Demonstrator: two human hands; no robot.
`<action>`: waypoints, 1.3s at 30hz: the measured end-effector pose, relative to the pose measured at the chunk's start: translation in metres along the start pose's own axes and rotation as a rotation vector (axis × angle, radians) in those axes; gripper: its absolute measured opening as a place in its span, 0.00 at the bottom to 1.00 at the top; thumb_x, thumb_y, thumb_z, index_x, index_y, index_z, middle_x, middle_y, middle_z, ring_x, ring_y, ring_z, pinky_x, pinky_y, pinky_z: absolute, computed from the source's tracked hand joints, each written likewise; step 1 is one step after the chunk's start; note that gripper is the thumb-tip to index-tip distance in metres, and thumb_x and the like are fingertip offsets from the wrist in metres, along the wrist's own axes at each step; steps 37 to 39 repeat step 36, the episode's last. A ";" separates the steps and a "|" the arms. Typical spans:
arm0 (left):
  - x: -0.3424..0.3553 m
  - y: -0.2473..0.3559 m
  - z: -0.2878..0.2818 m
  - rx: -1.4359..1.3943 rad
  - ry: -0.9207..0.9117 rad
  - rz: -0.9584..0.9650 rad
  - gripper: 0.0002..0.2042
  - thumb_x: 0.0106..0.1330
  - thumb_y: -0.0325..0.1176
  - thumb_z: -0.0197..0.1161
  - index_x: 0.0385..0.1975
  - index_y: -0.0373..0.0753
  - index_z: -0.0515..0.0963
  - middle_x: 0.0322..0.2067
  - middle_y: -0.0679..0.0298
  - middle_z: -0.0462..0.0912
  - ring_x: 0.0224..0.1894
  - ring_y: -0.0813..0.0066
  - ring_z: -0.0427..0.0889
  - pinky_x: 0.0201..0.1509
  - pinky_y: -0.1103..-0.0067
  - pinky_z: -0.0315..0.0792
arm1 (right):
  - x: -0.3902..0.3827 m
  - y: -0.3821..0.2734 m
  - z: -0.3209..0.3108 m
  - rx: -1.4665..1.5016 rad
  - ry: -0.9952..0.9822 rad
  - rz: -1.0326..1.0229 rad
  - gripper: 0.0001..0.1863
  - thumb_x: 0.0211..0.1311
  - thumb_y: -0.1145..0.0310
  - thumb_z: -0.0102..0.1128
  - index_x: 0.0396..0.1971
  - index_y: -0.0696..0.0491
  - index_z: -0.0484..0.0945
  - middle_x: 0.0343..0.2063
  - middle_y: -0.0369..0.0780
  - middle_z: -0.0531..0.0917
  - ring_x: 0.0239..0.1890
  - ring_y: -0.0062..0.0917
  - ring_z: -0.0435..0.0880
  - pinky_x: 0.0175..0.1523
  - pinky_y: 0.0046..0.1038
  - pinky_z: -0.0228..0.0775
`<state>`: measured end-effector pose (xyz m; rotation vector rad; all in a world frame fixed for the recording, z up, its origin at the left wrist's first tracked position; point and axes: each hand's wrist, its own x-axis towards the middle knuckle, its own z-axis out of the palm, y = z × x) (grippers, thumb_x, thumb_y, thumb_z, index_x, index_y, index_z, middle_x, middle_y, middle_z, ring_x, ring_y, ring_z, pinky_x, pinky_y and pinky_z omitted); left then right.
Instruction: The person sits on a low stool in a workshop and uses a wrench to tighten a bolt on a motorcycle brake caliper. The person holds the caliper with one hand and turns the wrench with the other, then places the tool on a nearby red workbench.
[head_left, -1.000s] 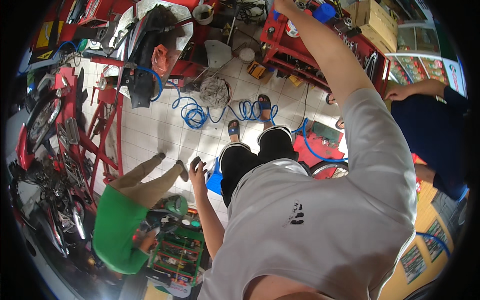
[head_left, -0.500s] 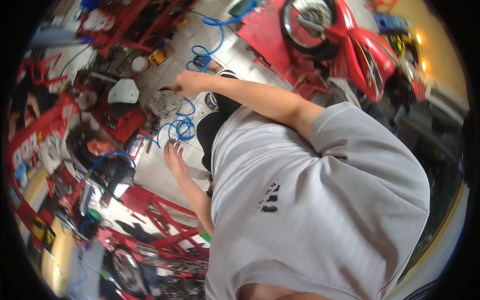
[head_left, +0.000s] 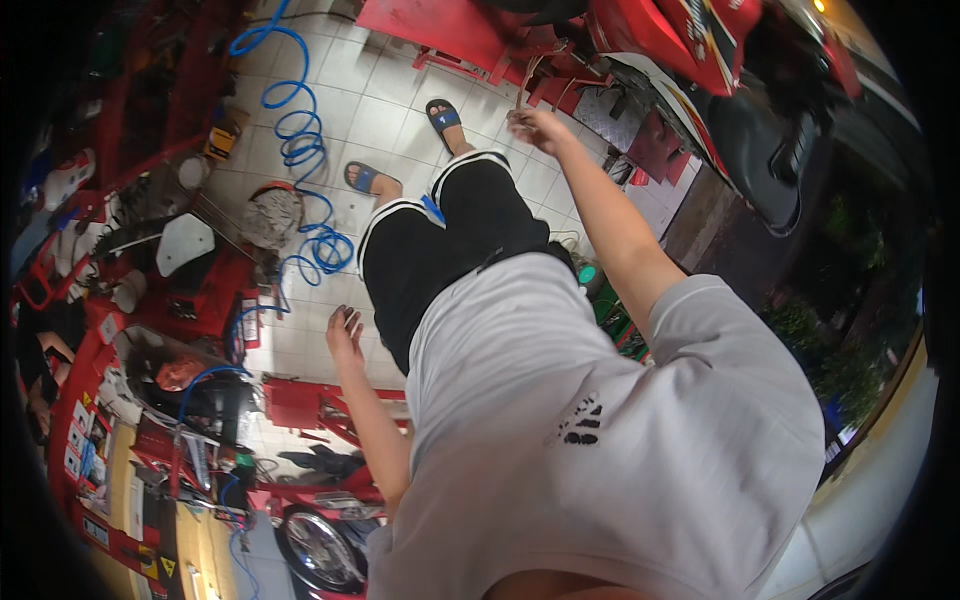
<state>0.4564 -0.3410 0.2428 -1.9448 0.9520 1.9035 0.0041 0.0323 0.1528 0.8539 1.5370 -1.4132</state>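
Observation:
My left hand [head_left: 346, 338] hangs at my side over the tiled floor, its fingers loosely bent and apart, with nothing in it. Out to the front right is my right hand [head_left: 541, 131], its fingers curled in. A thin brownish rod-like piece [head_left: 521, 92] rises from those fingertips; its kind is too small and blurred to tell. Beyond that hand stands a red motorcycle [head_left: 665, 40] by a red lift platform [head_left: 420, 22]. Nearest my left hand on the floor lies a coiled blue air hose [head_left: 325, 250].
White floor tiles [head_left: 345, 110] spread around my sandalled feet. A round pan [head_left: 272, 215] with greyish contents stands beyond the hose. Left are red workbenches with parts and a white panel [head_left: 186, 244]. A motorcycle wheel [head_left: 315, 548] is at lower left. Another person's arm [head_left: 55, 345] shows far left.
My body and view have turned right. My right arm has swung from across my front out to the right, toward the red motorcycle. My left hand hangs lower beside me.

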 end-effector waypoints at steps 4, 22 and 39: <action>-0.016 -0.015 0.035 0.141 0.098 -0.015 0.16 0.72 0.40 0.53 0.53 0.38 0.73 0.48 0.62 0.80 0.49 0.72 0.79 0.48 0.76 0.71 | 0.098 -0.031 -0.099 1.043 0.096 -0.064 0.16 0.67 0.66 0.42 0.46 0.59 0.74 0.41 0.55 0.81 0.44 0.42 0.83 0.48 0.40 0.78; -0.088 -0.177 0.131 0.169 0.236 -0.253 0.16 0.73 0.39 0.52 0.52 0.35 0.75 0.44 0.61 0.82 0.43 0.71 0.83 0.41 0.75 0.75 | 0.276 -0.064 -0.242 0.742 0.591 -0.202 0.25 0.62 0.49 0.46 0.52 0.47 0.77 0.52 0.41 0.80 0.55 0.39 0.77 0.57 0.50 0.69; -0.079 -0.206 0.100 0.129 0.343 -0.130 0.18 0.68 0.44 0.58 0.45 0.35 0.79 0.35 0.60 0.85 0.36 0.74 0.84 0.36 0.75 0.76 | 0.215 0.037 -0.149 1.653 0.719 0.436 0.22 0.59 0.50 0.59 0.37 0.56 0.80 0.29 0.40 0.80 0.38 0.33 0.80 0.50 0.44 0.68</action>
